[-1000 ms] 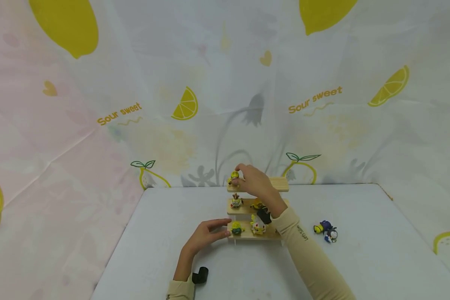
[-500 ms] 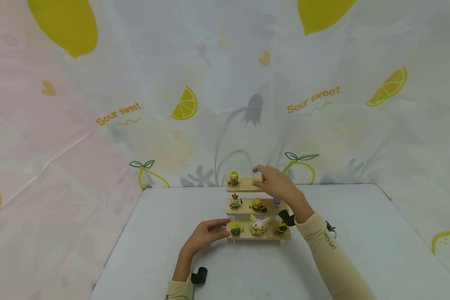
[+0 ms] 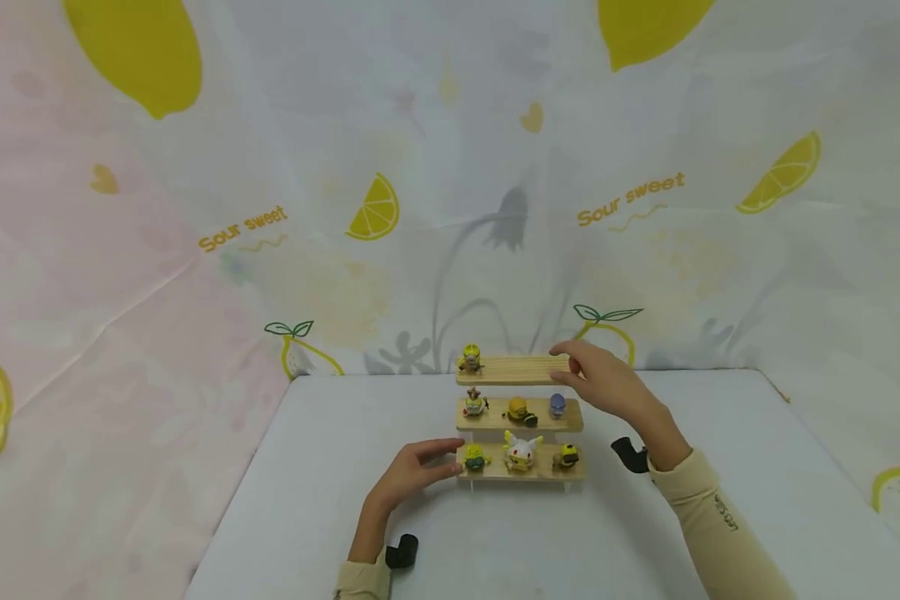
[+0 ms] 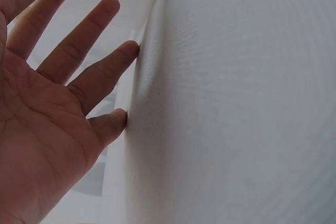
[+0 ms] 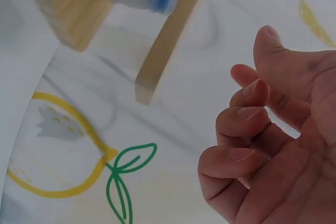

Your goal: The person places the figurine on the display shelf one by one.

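Observation:
A three-tier wooden display stand (image 3: 510,371) holds several small figurines. At the top tier's left end stands a yellow figurine (image 3: 470,358). The middle tier bears a figurine with a brown hat (image 3: 475,403), an orange-yellow one (image 3: 519,409) and a bluish one (image 3: 557,406). Below are a green-yellow figurine (image 3: 476,457), a white one with yellow ears (image 3: 521,452) and a yellow-black one (image 3: 567,456). My left hand (image 3: 412,473), fingers spread, touches the bottom tier's left end. Holding nothing, my right hand (image 3: 603,379) is by the top tier's right end, fingers loosely bent.
The stand rests on a white table (image 3: 315,467). Behind it hangs a lemon-print cloth (image 3: 450,275). A black wrist mount sits on each wrist, the left one (image 3: 401,552) near the table and the right one (image 3: 630,456) beside the stand.
My right hand has let go of the yellow figurine on the top tier and moved right along that tier. The right arm now hides the figurines lying on the table. My left hand stays put.

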`<state>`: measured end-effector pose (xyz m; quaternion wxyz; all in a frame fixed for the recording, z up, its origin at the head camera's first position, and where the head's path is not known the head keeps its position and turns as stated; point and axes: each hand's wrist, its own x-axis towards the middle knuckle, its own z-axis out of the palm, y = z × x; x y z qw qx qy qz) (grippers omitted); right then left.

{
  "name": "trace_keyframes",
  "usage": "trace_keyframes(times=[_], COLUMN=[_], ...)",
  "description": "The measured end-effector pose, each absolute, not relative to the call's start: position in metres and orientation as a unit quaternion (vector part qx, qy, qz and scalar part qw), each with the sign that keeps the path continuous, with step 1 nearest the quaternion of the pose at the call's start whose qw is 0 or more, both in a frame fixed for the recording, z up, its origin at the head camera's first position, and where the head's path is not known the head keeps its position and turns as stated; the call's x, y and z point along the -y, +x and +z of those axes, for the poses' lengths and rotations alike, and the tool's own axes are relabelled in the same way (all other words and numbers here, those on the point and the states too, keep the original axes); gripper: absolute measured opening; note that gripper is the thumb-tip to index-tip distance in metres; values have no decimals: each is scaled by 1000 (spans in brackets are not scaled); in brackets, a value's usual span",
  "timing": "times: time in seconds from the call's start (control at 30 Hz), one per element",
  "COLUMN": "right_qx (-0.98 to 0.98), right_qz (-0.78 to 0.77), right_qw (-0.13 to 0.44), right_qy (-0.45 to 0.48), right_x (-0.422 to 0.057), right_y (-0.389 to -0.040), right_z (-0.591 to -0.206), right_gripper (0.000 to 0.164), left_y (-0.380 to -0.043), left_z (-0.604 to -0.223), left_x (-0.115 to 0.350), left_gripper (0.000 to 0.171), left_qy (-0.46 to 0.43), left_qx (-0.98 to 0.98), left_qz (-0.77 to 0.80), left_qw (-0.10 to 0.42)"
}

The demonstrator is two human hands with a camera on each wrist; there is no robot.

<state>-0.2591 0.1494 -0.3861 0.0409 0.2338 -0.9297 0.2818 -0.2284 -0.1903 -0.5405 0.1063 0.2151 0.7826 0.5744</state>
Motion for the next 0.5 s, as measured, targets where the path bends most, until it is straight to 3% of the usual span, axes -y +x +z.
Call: trace_keyframes(times=[0.23,0.5], right_qx=[936,941], right_qz=[256,237], right_qw=[77,108], right_qy=[227,214], right_x=[-175,-195], right_y=[-245,-234], right_z=[-399,-418], right_gripper=[35,29], left_y=[-218,-216], left_z=[-514,-513], left_x=[188,188], left_gripper=[44,44], left_qy=[219,215], left_qx=[-785,-776], left_qz=[568,581], left_qw=[116,117])
